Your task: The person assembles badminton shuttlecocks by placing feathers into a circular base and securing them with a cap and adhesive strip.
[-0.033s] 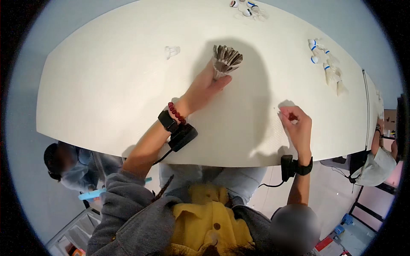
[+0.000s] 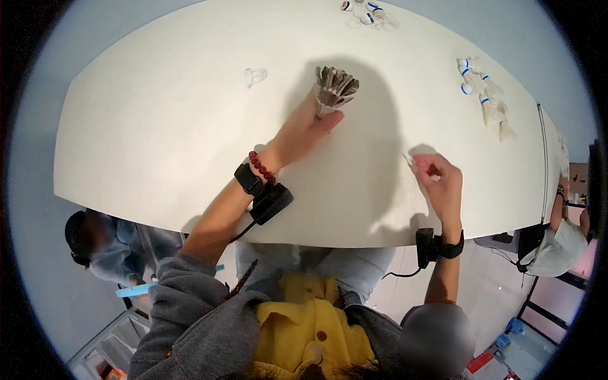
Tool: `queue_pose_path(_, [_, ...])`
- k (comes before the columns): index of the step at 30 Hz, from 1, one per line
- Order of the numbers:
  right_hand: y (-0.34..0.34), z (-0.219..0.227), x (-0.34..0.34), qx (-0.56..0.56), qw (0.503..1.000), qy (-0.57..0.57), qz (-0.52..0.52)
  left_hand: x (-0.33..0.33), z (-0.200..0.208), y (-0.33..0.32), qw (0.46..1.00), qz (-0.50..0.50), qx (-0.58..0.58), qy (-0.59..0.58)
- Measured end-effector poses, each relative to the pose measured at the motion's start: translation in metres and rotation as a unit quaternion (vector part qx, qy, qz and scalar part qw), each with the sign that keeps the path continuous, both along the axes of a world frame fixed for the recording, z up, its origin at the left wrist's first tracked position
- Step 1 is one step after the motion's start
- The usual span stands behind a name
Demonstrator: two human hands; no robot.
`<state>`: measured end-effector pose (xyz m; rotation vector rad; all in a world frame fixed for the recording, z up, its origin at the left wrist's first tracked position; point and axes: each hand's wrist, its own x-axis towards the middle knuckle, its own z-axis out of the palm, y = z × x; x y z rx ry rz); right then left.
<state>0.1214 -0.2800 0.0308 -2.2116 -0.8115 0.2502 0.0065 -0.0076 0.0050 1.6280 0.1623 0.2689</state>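
Note:
My left hand (image 2: 308, 126) is closed around the lower part of a shuttlecock (image 2: 337, 85), its dark grey-brown feathers flaring upward and a pale band below them. Its cork end is hidden in my fingers. To the right, my right hand (image 2: 438, 176) hovers low over the white table, thumb and fingers pinched together. A thin pale sliver (image 2: 407, 158), like a bit of feather or thread, sticks out from the fingertips; its exact kind is too small to tell. Left of the shuttlecock, a translucent white ribbed cone (image 2: 256, 77), like a shuttlecock skirt, lies on the table.
Several white shuttlecocks with blue bands (image 2: 484, 104) lie at the table's right. More pale pieces with dark and blue bands (image 2: 369, 16) sit at the far edge. One person (image 2: 104, 247) is at the lower left, another (image 2: 554, 247) at the right beyond the table (image 2: 158, 139).
My right hand has shifted slightly left and up, and the pale sliver at its fingertips shows more clearly. The left hand and shuttlecock stay almost still.

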Motion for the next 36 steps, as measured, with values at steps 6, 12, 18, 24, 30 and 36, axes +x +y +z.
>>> queue_pose_path(6, [0.097, 0.036, 0.001, 0.117, 0.981, 0.145, 0.048, -0.005, 0.001, 0.004, 0.999, 0.043, -0.027, 0.007])
queue_pose_path(12, [0.135, -0.018, 0.005, 0.240, 0.938, 0.227, 0.108, -0.005, -0.001, 0.003, 0.993, 0.068, -0.093, -0.032])
queue_pose_path(18, [0.134, -0.022, 0.009, 0.246, 0.924, 0.272, 0.111, -0.003, -0.020, 0.011, 0.985, 0.110, 0.100, -0.084])
queue_pose_path(24, [0.132, -0.022, 0.006, 0.262, 0.919, 0.279, 0.097, -0.007, -0.017, 0.015, 0.984, 0.129, 0.118, -0.044])
queue_pose_path(30, [0.132, -0.016, 0.007, 0.263, 0.896, 0.346, 0.092, -0.007, 0.002, 0.013, 0.989, 0.107, -0.032, 0.100])
queue_pose_path(36, [0.131, -0.018, 0.010, 0.249, 0.899, 0.343, 0.108, -0.001, -0.014, 0.015, 0.987, 0.143, -0.013, -0.064])
